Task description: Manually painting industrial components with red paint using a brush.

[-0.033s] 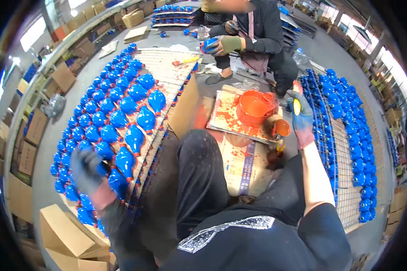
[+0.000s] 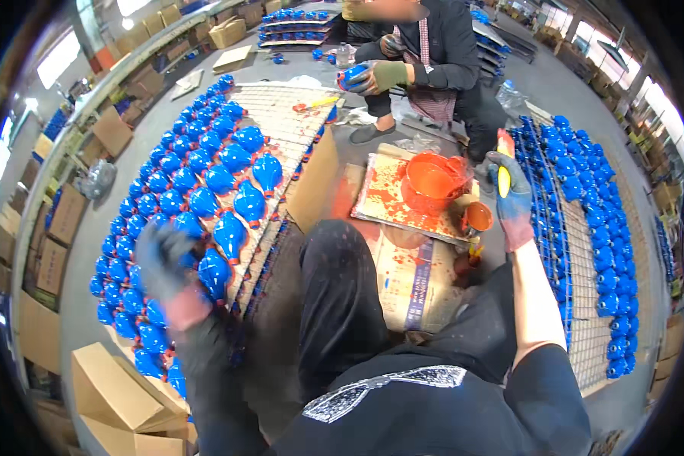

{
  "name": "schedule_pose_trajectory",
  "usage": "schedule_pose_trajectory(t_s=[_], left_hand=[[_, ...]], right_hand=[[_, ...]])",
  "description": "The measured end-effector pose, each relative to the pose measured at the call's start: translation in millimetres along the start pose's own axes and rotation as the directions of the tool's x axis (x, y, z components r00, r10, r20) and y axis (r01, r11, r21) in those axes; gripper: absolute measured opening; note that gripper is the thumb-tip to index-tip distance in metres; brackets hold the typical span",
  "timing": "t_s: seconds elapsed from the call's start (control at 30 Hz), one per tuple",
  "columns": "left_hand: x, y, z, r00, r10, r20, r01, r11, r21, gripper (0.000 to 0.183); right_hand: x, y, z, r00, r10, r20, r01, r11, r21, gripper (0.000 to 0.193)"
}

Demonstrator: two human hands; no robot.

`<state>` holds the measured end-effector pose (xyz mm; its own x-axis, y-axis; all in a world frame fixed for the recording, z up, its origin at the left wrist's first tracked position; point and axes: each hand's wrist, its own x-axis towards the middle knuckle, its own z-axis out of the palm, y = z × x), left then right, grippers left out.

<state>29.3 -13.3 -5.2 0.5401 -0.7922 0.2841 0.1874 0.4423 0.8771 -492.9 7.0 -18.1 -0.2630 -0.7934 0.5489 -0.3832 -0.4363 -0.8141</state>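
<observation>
My right hand, in a paint-stained glove, is closed round a paintbrush with a yellow handle and red bristles pointing up. My gloved left hand is over the near part of the left-hand rack, smeared by motion, so its fingers are unclear. Around it stand many glossy blue bulb-shaped pieces with red-painted ends. Between me and a co-worker, a bowl of red paint sits on a splattered board. A small cup of red paint stands at its right corner.
A seated co-worker opposite me holds a blue piece in gloved hands. A wire rack on the right carries more blue pieces. Another brush lies on the left rack. An open cardboard box stands at lower left.
My left hand has moved up and to the right over the rack. The right hand still holds the paintbrush, a little further right in the picture. The whole view has shifted slightly.
</observation>
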Motion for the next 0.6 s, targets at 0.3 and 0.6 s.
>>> schedule_pose_trajectory(t_s=[0.3, 0.6], left_hand=[[11.1, -114.1, 279.6, 0.589, -0.497, 0.637, 0.781, 0.553, -0.291, 0.035], [-64.3, -241.2, 352.1, 0.263, -0.849, 0.458, 0.957, 0.169, -0.236, 0.026]], right_hand=[[-9.0, 9.2, -39.1, 0.985, -0.13, -0.116, 0.086, 0.942, -0.324, 0.024], [5.3, 38.3, -72.2, 0.947, -0.062, -0.314, 0.028, 0.993, -0.111, 0.025]])
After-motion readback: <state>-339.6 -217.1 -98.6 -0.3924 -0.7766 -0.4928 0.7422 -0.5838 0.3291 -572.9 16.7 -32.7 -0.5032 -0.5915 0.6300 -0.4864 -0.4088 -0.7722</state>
